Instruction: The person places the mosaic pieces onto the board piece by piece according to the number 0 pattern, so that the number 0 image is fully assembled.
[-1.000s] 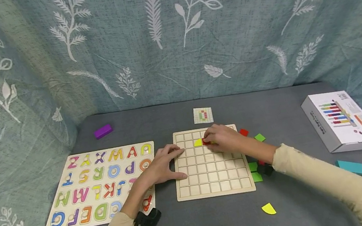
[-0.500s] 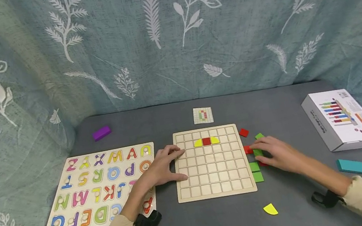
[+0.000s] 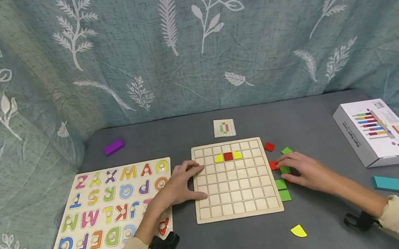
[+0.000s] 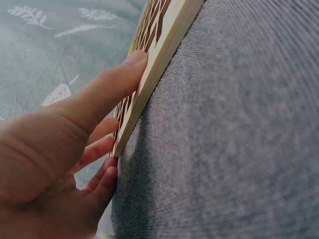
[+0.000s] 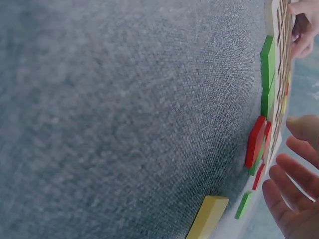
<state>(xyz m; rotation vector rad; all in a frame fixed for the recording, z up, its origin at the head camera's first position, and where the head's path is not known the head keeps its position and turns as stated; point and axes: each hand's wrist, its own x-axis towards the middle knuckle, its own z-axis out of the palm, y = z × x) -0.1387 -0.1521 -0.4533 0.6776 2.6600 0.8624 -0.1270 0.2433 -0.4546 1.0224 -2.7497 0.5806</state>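
Note:
My left hand rests at the left edge of a wooden grid board, thumb and fingers spread along it. In the left wrist view the thumb lies on the rim and other fingers touch the edge. Near the board's top, a red square sits between two yellow quarter-circles, the left one and the right one. To the board's right, my right hand hovers over loose tiles with spread fingers, holding nothing. Beneath its fingertips are a green tile and a red tile.
Two green tiles lie beside the board, and a yellow quarter-circle lies nearer. A pattern card lies behind the board. Left stands a letter puzzle and a purple block; right, a white box and a teal block.
My right hand has left the red square on the board and moved right to the loose tiles, where it now stays. The left hand has held its place.

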